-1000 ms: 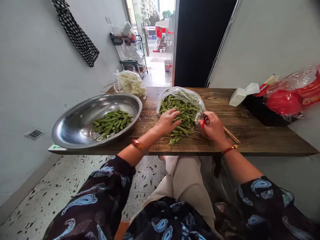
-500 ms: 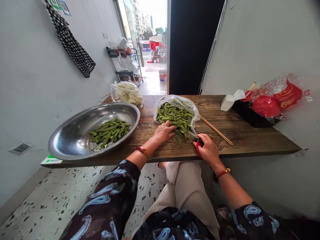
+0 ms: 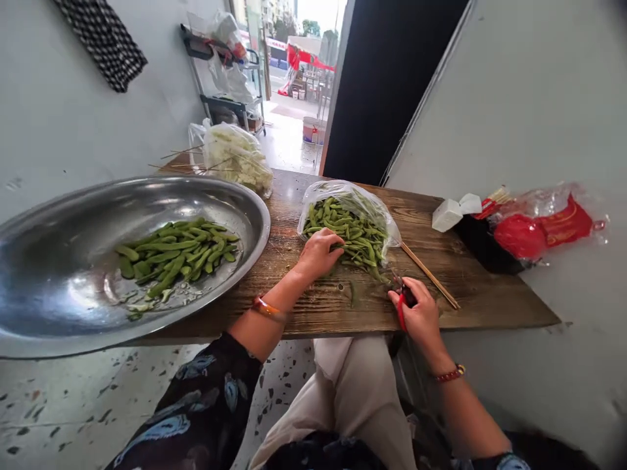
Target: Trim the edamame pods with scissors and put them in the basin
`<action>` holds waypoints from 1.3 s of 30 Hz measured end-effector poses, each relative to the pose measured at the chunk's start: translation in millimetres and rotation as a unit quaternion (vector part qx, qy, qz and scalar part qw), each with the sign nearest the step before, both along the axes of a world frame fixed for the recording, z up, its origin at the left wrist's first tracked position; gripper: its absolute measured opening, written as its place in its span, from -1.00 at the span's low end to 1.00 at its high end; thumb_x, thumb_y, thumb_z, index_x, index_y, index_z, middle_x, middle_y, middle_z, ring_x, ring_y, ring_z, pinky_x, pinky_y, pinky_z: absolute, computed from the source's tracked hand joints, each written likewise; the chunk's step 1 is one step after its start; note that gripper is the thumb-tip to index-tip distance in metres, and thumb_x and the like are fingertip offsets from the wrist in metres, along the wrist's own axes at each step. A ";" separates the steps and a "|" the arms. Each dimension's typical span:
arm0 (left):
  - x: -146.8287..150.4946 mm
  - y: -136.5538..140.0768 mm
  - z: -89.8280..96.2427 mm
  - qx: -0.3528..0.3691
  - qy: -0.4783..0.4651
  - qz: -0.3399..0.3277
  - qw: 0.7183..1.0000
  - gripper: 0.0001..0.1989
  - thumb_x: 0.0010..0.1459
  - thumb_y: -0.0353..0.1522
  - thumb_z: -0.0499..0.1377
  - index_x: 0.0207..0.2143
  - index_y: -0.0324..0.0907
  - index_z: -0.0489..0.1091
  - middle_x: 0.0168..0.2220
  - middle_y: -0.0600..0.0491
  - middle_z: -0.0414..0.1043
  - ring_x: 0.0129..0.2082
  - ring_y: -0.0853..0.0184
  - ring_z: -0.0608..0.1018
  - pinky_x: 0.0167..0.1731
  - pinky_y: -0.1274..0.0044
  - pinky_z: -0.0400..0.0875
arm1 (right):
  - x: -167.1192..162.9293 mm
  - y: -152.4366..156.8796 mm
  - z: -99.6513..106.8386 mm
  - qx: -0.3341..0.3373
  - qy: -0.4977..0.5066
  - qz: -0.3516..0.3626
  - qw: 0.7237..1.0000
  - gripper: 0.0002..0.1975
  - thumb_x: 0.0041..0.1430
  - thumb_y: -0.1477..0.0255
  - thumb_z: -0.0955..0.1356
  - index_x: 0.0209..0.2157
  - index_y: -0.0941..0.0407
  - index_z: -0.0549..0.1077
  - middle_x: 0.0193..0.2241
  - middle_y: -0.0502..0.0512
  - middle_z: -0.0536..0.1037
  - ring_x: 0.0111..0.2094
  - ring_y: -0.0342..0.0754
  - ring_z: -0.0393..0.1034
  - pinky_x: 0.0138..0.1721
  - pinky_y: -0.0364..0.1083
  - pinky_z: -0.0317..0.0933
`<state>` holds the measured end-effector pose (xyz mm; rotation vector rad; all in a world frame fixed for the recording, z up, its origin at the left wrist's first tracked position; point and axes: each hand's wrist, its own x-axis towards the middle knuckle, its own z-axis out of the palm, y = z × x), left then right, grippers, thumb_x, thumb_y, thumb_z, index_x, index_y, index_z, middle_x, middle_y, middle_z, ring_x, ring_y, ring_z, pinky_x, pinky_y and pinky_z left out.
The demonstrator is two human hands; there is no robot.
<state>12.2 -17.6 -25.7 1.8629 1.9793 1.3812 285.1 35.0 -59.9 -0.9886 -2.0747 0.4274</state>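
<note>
At the near edge of a heap of green edamame pods (image 3: 350,225) is my left hand (image 3: 318,253). Its fingers are closed in a pinch, with the green of a pod showing between their tips. The heap spills from a clear plastic bag (image 3: 375,202) on the wooden table (image 3: 298,307). My right hand (image 3: 420,313) grips red-handled scissors (image 3: 402,307) over the table's front part, blades pointing toward the heap. A wide steel basin (image 3: 255,215) on the left holds more edamame pods (image 3: 181,251) and some small scraps in its bottom.
Wooden chopsticks (image 3: 431,274) lie right of the bag. Farther right are a white box (image 3: 447,215) and a black tray (image 3: 490,248) with red packages. Behind the basin sits a bag of pale shredded vegetable (image 3: 240,156) with thin skewers. A cart (image 3: 230,101) stands by the doorway.
The view has tilted and come closer to the table. My right hand with the scissors has drawn back from the heap. My left fingers have closed into a pinch at the pods.
</note>
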 end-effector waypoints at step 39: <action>-2.6 -11.0 27.9 0.013 -0.411 0.021 0.911 -0.77 0.04 -0.28 0.29 -0.25 -0.20 0.54 -0.27 -0.02 0.54 -0.31 0.37 0.50 -0.30 0.53 0.39 | -136.3 64.6 58.3 0.045 0.112 0.186 0.975 -0.70 0.20 0.22 0.34 -0.10 0.06 0.44 -0.21 0.11 0.53 -0.38 -0.06 0.39 -0.36 -0.07 0.34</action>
